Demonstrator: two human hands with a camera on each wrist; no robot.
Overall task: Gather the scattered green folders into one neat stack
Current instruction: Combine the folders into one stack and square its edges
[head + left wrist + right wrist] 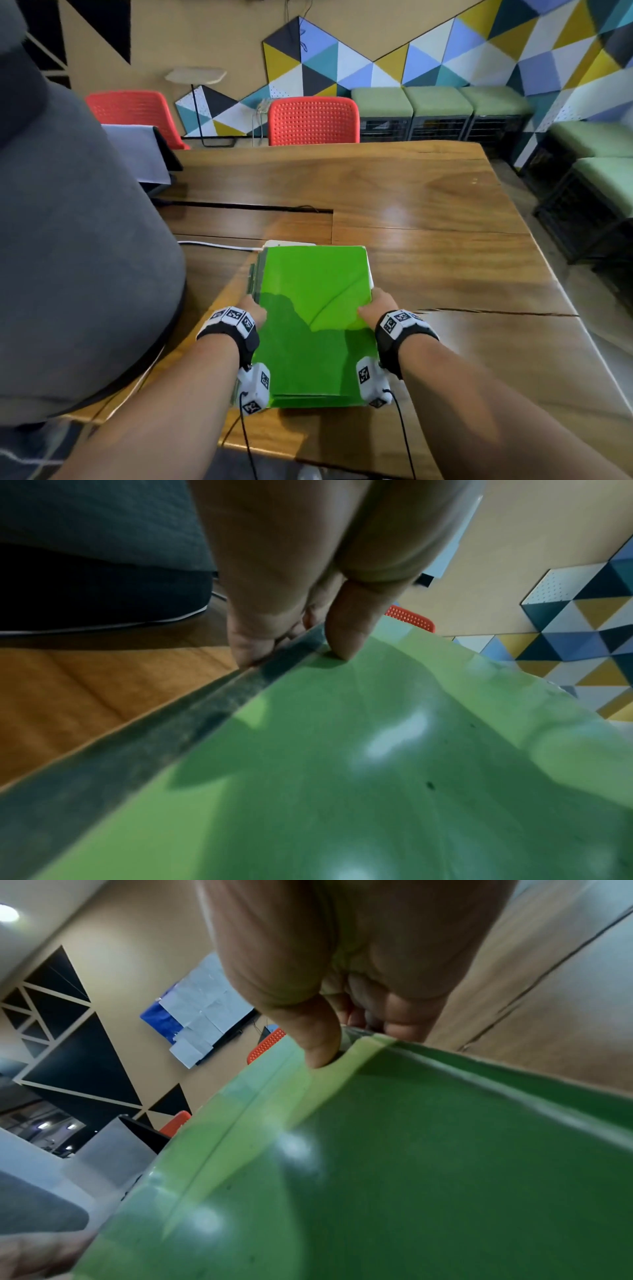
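A stack of bright green folders point(315, 301) lies near the front of the wooden table point(428, 240), its top cover creased diagonally. My left hand point(255, 310) grips the stack's left edge, thumb on top and fingers down the side; the left wrist view shows the thumb point(346, 634) pressing the green cover point(377, 764) beside the grey spine strip point(143, 739). My right hand point(373, 306) grips the right edge the same way, with the thumb point(315, 1042) on the cover point(411, 1177) and the fingers curled under the edge.
A grey chair back point(75, 240) stands close on the left. A white cable point(219, 245) and a white object point(289, 244) lie behind the stack. A covered monitor point(144, 154) sits at the far left; red chairs point(313, 120) line the far edge.
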